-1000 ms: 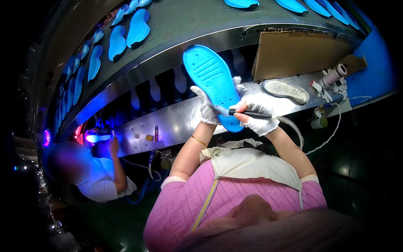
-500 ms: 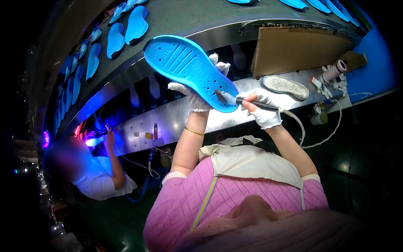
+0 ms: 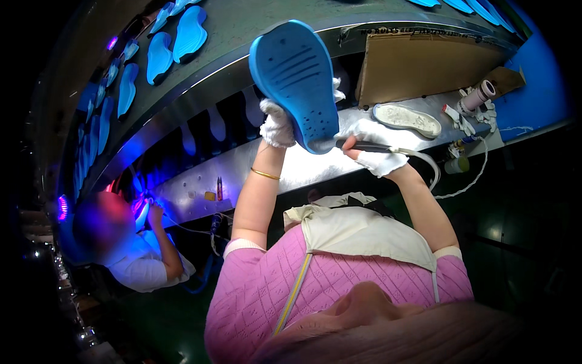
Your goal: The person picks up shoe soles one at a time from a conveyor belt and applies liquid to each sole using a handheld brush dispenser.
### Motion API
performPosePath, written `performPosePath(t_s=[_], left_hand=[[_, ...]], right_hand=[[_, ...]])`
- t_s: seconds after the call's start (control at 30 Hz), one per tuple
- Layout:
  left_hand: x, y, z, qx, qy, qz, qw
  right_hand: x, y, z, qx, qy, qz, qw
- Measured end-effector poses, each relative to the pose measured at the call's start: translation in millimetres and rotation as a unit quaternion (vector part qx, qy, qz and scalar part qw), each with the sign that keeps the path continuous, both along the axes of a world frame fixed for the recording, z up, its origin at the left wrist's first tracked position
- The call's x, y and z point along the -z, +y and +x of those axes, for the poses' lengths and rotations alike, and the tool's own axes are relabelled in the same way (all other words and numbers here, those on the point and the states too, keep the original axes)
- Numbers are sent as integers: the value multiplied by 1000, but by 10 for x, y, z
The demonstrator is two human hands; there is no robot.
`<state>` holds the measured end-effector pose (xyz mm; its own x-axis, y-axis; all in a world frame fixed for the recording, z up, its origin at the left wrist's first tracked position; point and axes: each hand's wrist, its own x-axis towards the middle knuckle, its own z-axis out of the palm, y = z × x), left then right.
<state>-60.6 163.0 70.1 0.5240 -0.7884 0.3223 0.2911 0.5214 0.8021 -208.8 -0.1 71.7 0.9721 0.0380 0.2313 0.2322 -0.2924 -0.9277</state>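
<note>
A blue shoe sole (image 3: 297, 79) is held up in front of me by my left hand (image 3: 277, 125), in a white glove. Its holed and grooved face is toward me, with the near end low. Fingers of that hand show on both sides of the sole. My right hand (image 3: 381, 159) wears a white glove that leaves the thumb and forefinger bare. It grips a black-handled brush (image 3: 368, 146) with a pale hose running from its rear end. The brush's pale tip is at the sole's near end; whether it touches is not clear.
Blue soles (image 3: 159, 57) lie on the dark green conveyor (image 3: 254, 24) beyond. On the metal bench (image 3: 197, 182) are a white sole (image 3: 407, 119), gloves and a pink bottle (image 3: 479, 97). A cardboard sheet (image 3: 424, 70) leans behind. Another person (image 3: 142, 261) works at left.
My left hand has turned the sole more upright and shifted it away from me. Its face looks darker now. The brush tip has moved to the sole's near end.
</note>
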Motion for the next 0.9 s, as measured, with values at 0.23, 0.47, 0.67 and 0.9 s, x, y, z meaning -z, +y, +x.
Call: performPosePath(t_s=[0.23, 0.47, 0.67, 0.9], left_hand=[[27, -17, 143, 22, -14, 139, 990], [-28, -140, 229, -39, 21, 323, 945], [-134, -212, 192, -53, 27, 375, 925], [-222, -204, 96, -76, 15, 387, 919]], right_hand=[[-27, -156, 76, -116, 212, 115, 964], [-110, 78, 35, -47, 11, -94, 994], [51, -92, 191, -50, 32, 100, 993], [-123, -196, 210, -36, 50, 93, 994]])
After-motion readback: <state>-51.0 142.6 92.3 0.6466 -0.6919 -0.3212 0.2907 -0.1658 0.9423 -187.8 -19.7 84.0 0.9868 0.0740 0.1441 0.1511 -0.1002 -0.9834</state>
